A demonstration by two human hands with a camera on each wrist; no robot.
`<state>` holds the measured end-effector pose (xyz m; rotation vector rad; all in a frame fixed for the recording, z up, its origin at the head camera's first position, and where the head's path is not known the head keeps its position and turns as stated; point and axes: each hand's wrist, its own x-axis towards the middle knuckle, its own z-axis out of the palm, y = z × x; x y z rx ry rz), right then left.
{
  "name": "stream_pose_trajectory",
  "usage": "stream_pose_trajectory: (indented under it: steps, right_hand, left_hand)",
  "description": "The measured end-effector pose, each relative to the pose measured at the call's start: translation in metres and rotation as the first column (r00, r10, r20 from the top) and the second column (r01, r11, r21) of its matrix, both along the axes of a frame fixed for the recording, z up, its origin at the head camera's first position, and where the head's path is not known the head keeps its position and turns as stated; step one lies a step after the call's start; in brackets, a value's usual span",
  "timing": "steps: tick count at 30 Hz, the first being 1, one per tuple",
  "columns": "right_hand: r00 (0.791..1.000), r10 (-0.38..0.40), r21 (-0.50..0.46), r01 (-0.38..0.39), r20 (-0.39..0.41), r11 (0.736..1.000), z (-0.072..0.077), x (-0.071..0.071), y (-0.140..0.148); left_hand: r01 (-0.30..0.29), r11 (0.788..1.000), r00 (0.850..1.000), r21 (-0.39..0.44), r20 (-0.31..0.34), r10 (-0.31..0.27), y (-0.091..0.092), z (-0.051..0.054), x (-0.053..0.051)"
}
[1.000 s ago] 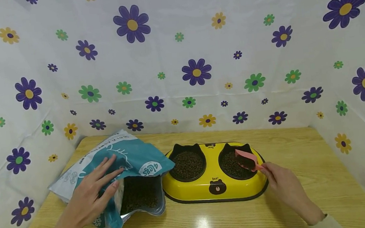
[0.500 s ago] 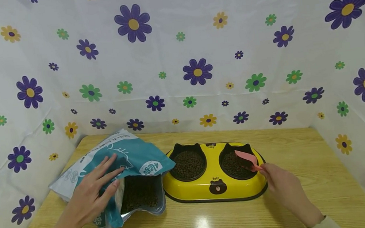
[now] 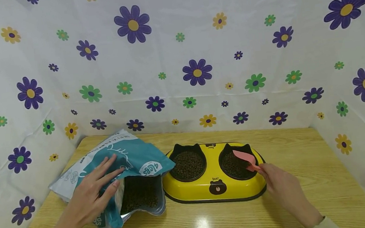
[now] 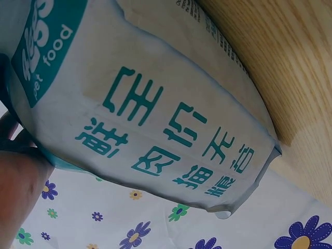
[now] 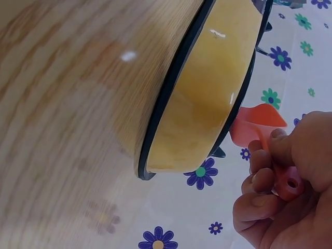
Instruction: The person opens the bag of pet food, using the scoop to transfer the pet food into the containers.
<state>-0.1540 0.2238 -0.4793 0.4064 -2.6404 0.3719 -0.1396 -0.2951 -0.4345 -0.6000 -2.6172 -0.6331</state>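
My right hand [image 3: 283, 185] pinches the handle of a pink scoop [image 3: 244, 156], fingers curled round it in the right wrist view. The scoop is tipped on its side over the right bowl [image 3: 233, 178], which holds brown kibble [image 3: 231, 164]. This bowl sits in a yellow double feeder. My left hand [image 3: 91, 196] rests on a teal and white pet food bag [image 3: 133, 151], fingers mostly straight and spread. The bag lies with its mouth gaping towards me and kibble [image 3: 139, 197] showing inside. In the left wrist view the bag's printed side [image 4: 155, 114] hides most of that hand.
The yellow feeder [image 3: 214, 190] stands right of the bag, whose flap reaches its left end. Its left bowl [image 3: 188, 179] also contains kibble. All stand on a wooden table [image 3: 316, 167], with flowered cloth [image 3: 164, 57] behind and at both sides.
The scoop has turned further onto its side over the right bowl. Dark kibble seen in it earlier is no longer visible there. The left hand and bag have stayed in place.
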Motion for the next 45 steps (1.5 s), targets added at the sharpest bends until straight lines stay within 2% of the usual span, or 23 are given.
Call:
stream_pose_trajectory:
  steps: [7, 9, 17, 20, 25, 28, 30, 32, 34, 37, 40, 42, 45]
  right_hand:
    - [0.993, 0.017, 0.045, -0.012, -0.119, 0.999, -0.001, 0.001, 0.0]
    - [0.993, 0.01, 0.058, -0.003, -0.115, 0.998, 0.0, 0.002, 0.0]
    - [0.999, -0.04, 0.118, 0.042, -0.013, 0.992, 0.004, 0.004, 0.001]
    - [0.998, -0.048, 0.141, 0.051, -0.028, 0.989, 0.004, 0.004, 0.002]
    - [0.993, -0.03, 0.141, 0.046, -0.11, 0.989, 0.001, 0.003, 0.005]
    - [0.993, -0.012, 0.067, 0.02, -0.119, 0.998, 0.0, 0.003, 0.006]
    - [0.997, 0.015, -0.043, -0.018, -0.079, 0.999, 0.0, 0.003, 0.004]
    - [0.998, 0.06, -0.171, -0.065, -0.032, 0.983, 0.002, 0.004, 0.002]
    - [0.993, 0.108, -0.298, -0.093, 0.037, 0.95, 0.005, 0.006, -0.001]
    - [0.968, 0.162, -0.448, -0.061, 0.19, 0.892, 0.012, 0.01, -0.007]
    - [0.915, 0.195, -0.532, 0.025, 0.353, 0.846, 0.019, 0.014, -0.012]
    - [0.877, 0.225, -0.571, 0.067, 0.425, 0.818, 0.021, 0.015, -0.016]
    - [0.833, 0.278, -0.617, 0.093, 0.478, 0.781, 0.022, 0.018, -0.021]
  left_hand:
    - [0.001, 1.0, 1.0, 0.002, -0.001, -0.001, 0.0, 0.0, 0.0]
    - [-0.001, 1.0, 1.0, 0.001, 0.003, 0.001, 0.0, -0.001, 0.0]
    - [-0.006, 1.0, 1.0, -0.003, 0.01, 0.007, 0.0, -0.002, 0.002]
    - [-0.006, 1.0, 1.0, -0.002, 0.006, 0.006, 0.0, -0.002, 0.002]
    - [0.0, 1.0, 1.0, -0.002, -0.014, 0.0, 0.0, -0.001, 0.001]
    - [0.001, 1.0, 1.0, -0.004, -0.026, -0.001, 0.001, -0.001, 0.0]
    - [0.001, 1.0, 1.0, -0.006, -0.029, -0.001, 0.001, -0.001, 0.0]
    - [0.003, 1.0, 1.0, -0.003, -0.03, -0.003, 0.001, -0.001, 0.0]
    - [0.006, 1.0, 1.0, -0.001, -0.028, -0.006, 0.001, -0.001, 0.0]
    - [0.011, 1.0, 0.999, 0.004, -0.033, -0.011, 0.0, -0.001, -0.001]
    - [0.012, 1.0, 0.999, 0.004, -0.033, -0.012, 0.0, -0.001, -0.001]
    - [0.01, 1.0, 0.999, 0.002, -0.034, -0.01, 0.0, -0.002, -0.001]
    - [0.007, 1.0, 0.999, -0.001, -0.034, -0.007, -0.001, -0.002, -0.001]
